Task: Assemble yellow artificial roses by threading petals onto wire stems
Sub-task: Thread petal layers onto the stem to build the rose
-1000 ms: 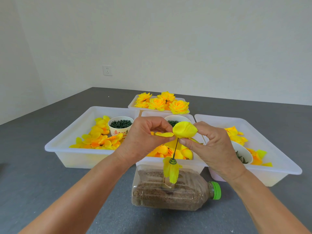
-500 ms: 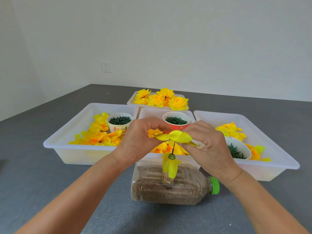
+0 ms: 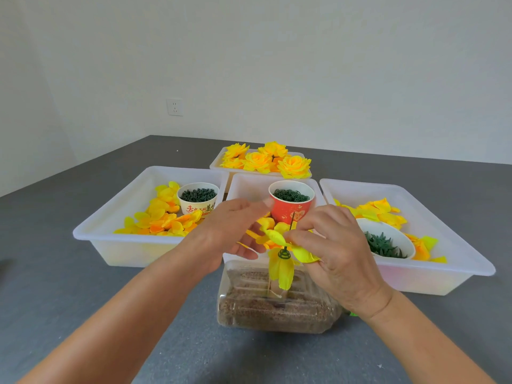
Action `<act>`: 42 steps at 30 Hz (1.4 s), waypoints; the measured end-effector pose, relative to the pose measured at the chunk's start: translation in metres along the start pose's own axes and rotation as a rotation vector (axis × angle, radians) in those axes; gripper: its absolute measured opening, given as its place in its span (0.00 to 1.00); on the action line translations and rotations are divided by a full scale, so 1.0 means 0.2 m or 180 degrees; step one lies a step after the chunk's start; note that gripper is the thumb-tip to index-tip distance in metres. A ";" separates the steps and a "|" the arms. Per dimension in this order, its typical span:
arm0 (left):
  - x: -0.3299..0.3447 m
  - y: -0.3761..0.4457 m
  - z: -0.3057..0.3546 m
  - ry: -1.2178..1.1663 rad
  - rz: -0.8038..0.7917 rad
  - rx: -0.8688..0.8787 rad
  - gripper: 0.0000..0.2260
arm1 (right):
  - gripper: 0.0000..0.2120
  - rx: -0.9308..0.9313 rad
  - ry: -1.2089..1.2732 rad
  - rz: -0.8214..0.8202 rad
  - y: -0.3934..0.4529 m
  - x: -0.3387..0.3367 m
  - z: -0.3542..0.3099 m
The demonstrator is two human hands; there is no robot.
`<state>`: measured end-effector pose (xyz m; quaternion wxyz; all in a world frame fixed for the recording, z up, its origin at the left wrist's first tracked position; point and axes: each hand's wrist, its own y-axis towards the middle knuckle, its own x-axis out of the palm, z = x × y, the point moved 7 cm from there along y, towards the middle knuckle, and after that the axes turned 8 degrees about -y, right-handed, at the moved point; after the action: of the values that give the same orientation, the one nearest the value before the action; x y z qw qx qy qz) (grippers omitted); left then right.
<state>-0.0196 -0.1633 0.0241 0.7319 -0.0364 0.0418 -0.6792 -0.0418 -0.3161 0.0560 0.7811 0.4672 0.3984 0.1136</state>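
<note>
The right hand [image 3: 332, 245] pinches a yellow petal [image 3: 277, 238] that sits on a thin wire stem [image 3: 291, 221]. The stem stands up from a clear bottle [image 3: 277, 309] lying on its side on the grey table [image 3: 83, 286]. A green ring [image 3: 284, 254] and more petals hang on the stem just below. The left hand [image 3: 230, 231] is just beside the petal with loose, open fingers and holds nothing. Behind the hands are white trays [image 3: 91, 236] with loose petals and cups of green parts, like the red cup [image 3: 291, 206]. Finished yellow roses [image 3: 266, 160] lie in the far tray.
</note>
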 end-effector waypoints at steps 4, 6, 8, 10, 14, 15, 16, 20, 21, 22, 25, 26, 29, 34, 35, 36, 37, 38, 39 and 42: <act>0.03 -0.01 -0.03 -0.0315 -0.0124 -0.0142 0.18 | 0.08 -0.0073 0.0032 0.0060 -0.01 0.00 -0.02; 0.04 0.00 -0.04 -0.0568 -0.0185 -0.0204 0.18 | 0.08 -0.0106 -0.0003 0.0059 -0.02 0.00 -0.03; 0.05 0.00 -0.05 -0.0623 -0.0215 -0.0233 0.18 | 0.10 -0.0096 0.0003 0.0071 -0.03 0.00 -0.03; 0.06 0.01 -0.05 -0.0585 -0.0194 -0.0218 0.18 | 0.10 -0.0067 0.0047 0.0094 -0.03 0.00 -0.03; 0.06 0.02 -0.05 -0.0586 -0.0224 -0.0218 0.19 | 0.08 0.0003 0.0146 0.0089 -0.05 0.00 -0.02; 0.06 0.02 -0.05 -0.0596 -0.0244 -0.0237 0.19 | 0.07 0.0023 0.0166 0.0087 -0.05 0.00 -0.02; 0.07 0.01 -0.05 -0.0614 -0.0271 -0.0261 0.18 | 0.06 0.0039 0.0187 0.0084 -0.06 0.00 -0.02; 0.08 0.01 -0.06 -0.0714 -0.0437 -0.0356 0.13 | 0.08 0.0037 0.0238 0.0088 -0.06 0.00 -0.02; 0.09 0.01 -0.06 -0.0683 -0.0452 -0.0355 0.13 | 0.09 0.0020 0.0230 0.0094 -0.06 0.00 -0.03; 0.09 0.01 -0.06 -0.0634 -0.0457 -0.0348 0.13 | 0.08 -0.0006 0.0216 0.0090 -0.06 0.00 -0.03; 0.09 0.01 -0.08 -0.0472 -0.0482 -0.0329 0.16 | 0.06 -0.0067 0.0160 0.0021 -0.05 0.00 -0.04; 0.09 0.01 -0.08 -0.0430 -0.0497 -0.0339 0.16 | 0.06 -0.0075 0.0165 -0.0005 -0.06 0.01 -0.05; 0.10 0.02 -0.10 -0.0375 -0.0511 -0.0394 0.16 | 0.06 -0.0088 0.0192 -0.0041 -0.06 0.01 -0.05; 0.10 0.03 -0.11 -0.0303 -0.0535 -0.0410 0.16 | 0.08 -0.0083 0.0226 -0.0116 -0.08 0.01 -0.05; 0.09 0.04 -0.11 -0.0282 -0.0541 -0.0413 0.15 | 0.09 -0.0067 0.0250 -0.0129 -0.08 0.01 -0.05; 0.10 0.04 -0.11 -0.0258 -0.0546 -0.0419 0.14 | 0.10 -0.0053 0.0263 -0.0135 -0.08 0.01 -0.05; 0.10 0.04 -0.11 -0.0231 -0.0554 -0.0429 0.12 | 0.08 -0.0045 0.0263 -0.0139 -0.08 0.01 -0.05; 0.10 0.04 -0.11 -0.0204 -0.0568 -0.0445 0.11 | 0.07 -0.0035 0.0260 -0.0148 -0.08 0.01 -0.05; 0.10 0.05 -0.12 -0.0181 -0.0584 -0.0460 0.10 | 0.06 -0.0017 0.0263 -0.0159 -0.08 0.01 -0.05; 0.10 0.05 -0.12 -0.0124 -0.0636 -0.0494 0.10 | 0.06 0.0080 0.0311 -0.0163 -0.09 0.02 -0.04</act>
<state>-0.0112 -0.1826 -0.0008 0.6563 -0.1100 0.0762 -0.7426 -0.0476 -0.3187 0.0371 0.7574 0.4606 0.4494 0.1111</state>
